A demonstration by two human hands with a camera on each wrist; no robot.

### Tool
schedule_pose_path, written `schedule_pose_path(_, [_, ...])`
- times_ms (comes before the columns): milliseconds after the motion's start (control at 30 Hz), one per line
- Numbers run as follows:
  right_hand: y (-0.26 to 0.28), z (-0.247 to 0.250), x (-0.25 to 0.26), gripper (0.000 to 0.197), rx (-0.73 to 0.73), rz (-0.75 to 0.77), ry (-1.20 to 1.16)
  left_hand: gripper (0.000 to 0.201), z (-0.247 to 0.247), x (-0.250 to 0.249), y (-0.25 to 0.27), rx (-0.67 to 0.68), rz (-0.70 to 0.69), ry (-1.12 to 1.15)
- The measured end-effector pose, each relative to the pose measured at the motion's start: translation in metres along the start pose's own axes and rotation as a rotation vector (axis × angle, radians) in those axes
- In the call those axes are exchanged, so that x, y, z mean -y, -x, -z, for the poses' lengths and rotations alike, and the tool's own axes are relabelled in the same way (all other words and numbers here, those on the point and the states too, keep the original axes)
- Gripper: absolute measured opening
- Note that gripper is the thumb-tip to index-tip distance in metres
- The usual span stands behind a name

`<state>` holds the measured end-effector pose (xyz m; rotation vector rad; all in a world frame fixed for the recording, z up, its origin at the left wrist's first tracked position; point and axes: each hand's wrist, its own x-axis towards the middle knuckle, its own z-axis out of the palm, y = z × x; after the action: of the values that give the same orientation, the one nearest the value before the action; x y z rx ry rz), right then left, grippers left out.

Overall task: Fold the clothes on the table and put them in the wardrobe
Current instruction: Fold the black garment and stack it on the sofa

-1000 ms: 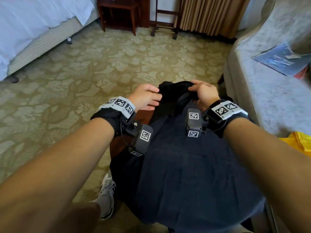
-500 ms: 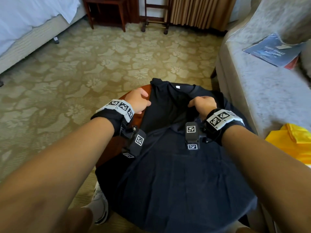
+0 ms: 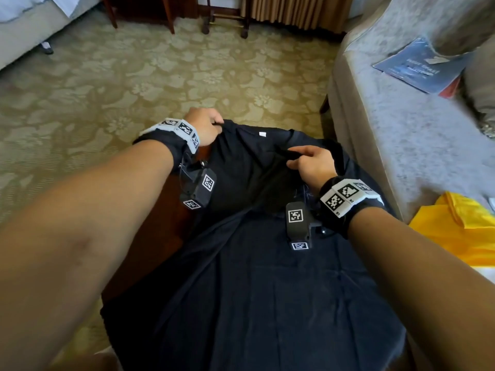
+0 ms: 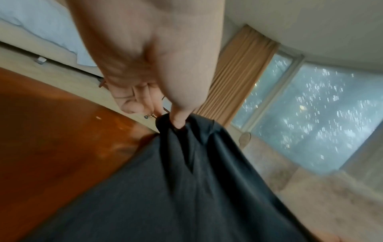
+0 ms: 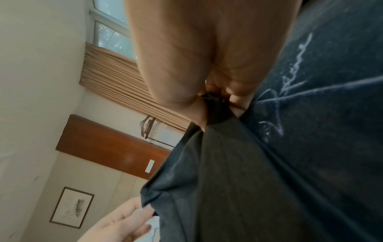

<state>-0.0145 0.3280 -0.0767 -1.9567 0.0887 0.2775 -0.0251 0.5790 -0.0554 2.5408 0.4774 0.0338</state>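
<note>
A dark navy T-shirt (image 3: 257, 285) lies spread over a small round wooden table (image 3: 150, 236), its far part folded over with a white label showing. My left hand (image 3: 205, 125) pinches the shirt's far left corner (image 4: 176, 124) between thumb and fingers. My right hand (image 3: 308, 160) pinches a bunched bit of the folded edge (image 5: 213, 104) near the middle right. White lettering on the shirt (image 5: 290, 85) shows beside my right hand. The wardrobe is not in view.
A grey upholstered sofa (image 3: 401, 124) stands close on the right with a blue booklet (image 3: 420, 66) on it. A yellow cloth (image 3: 460, 231) lies at the right edge. Patterned carpet (image 3: 134, 76), a bed (image 3: 26, 25) and furniture legs (image 3: 171, 22) lie beyond.
Both hands have carried the shirt's far part down and spread it flatter; the left hand has moved out to the far left corner, and the right hand has drawn nearer.
</note>
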Motion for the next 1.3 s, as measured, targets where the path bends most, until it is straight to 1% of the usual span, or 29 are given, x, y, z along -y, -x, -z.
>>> schedule_pose_path(67, [-0.001,-0.002,0.0,0.034,0.004,0.04,0.029,0.014,0.008,0.002,-0.002,-0.047,0.009,0.143])
schedule_pose_path(167, [-0.001,-0.005,0.003,0.032,-0.029,0.071,0.033,0.023,0.027,-0.01,-0.001,-0.042,-0.027,0.369])
schedule_pose_path(200, [-0.001,-0.006,0.004,0.031,-0.035,0.076,0.028,0.029,0.033,-0.017,0.0,-0.034,-0.024,0.442])
schedule_pose_path(233, [0.0,-0.007,0.004,0.03,-0.034,0.079,0.021,0.039,0.039,-0.023,0.0,-0.016,0.003,0.481])
schedule_pose_path(300, [0.0,-0.011,0.003,0.029,-0.024,0.089,0.008,0.059,0.043,-0.026,-0.004,-0.021,0.041,0.521])
schedule_pose_path(333, [-0.001,-0.011,0.003,0.028,-0.022,0.094,0.004,0.06,0.043,-0.027,-0.006,-0.039,0.028,0.543])
schedule_pose_path(400, [-0.004,-0.01,0.004,0.027,-0.029,0.1,-0.001,0.053,0.041,-0.024,-0.013,-0.053,-0.011,0.552])
schedule_pose_path(467, [-0.009,-0.006,0.004,0.027,-0.04,0.105,-0.004,0.043,0.035,-0.019,-0.02,-0.042,-0.01,0.425])
schedule_pose_path(533, [-0.015,-0.002,0.001,0.024,-0.053,0.107,0.017,0.033,0.026,-0.013,-0.027,-0.062,0.027,0.109])
schedule_pose_path(600, [-0.02,0.002,-0.003,0.022,-0.073,0.107,0.062,0.028,0.017,-0.006,-0.031,-0.024,0.005,-0.211])
schedule_pose_path(633, [-0.022,0.004,-0.005,0.022,-0.087,0.104,0.09,0.024,0.012,-0.001,-0.033,-0.016,-0.027,-0.308])
schedule_pose_path(667, [-0.023,0.006,-0.007,0.023,-0.102,0.101,0.118,0.02,0.007,0.005,-0.037,-0.006,-0.046,-0.355])
schedule_pose_path(700, [-0.024,0.008,-0.008,0.026,-0.115,0.099,0.142,0.02,0.002,0.012,-0.039,0.006,-0.033,-0.353])
schedule_pose_path(767, [-0.021,0.011,-0.007,0.041,-0.124,0.097,0.171,0.029,-0.007,0.025,-0.042,0.015,0.058,-0.252])
schedule_pose_path(833, [-0.017,0.011,-0.006,0.055,-0.14,0.086,0.183,0.033,-0.009,0.034,-0.039,-0.053,0.131,-0.124])
schedule_pose_path(900, [-0.013,0.008,-0.005,0.065,-0.173,0.073,0.163,0.033,-0.005,0.037,-0.031,-0.114,0.139,-0.07])
schedule_pose_path(1000, [0.001,0.004,-0.004,0.072,-0.246,0.052,0.14,0.032,0.009,0.037,-0.009,-0.093,0.111,-0.021])
schedule_pose_path(1067, [0.016,0.002,-0.003,0.074,-0.287,0.038,0.166,0.024,0.019,0.035,0.016,-0.097,0.091,0.027])
schedule_pose_path(1100, [0.026,0.003,-0.003,0.074,-0.296,0.034,0.193,0.019,0.022,0.034,0.03,-0.093,0.081,0.052])
schedule_pose_path(1167, [0.048,0.004,0.0,0.068,-0.296,0.036,0.264,0.011,0.027,0.03,0.061,-0.028,0.085,0.136])
schedule_pose_path(1233, [0.077,0.004,0.001,0.049,-0.242,0.082,0.33,0.008,0.029,0.024,0.103,0.089,0.085,0.23])
schedule_pose_path(1300, [0.098,-0.001,0.002,0.029,-0.128,0.175,0.384,0.005,0.025,0.02,0.138,0.194,0.091,0.262])
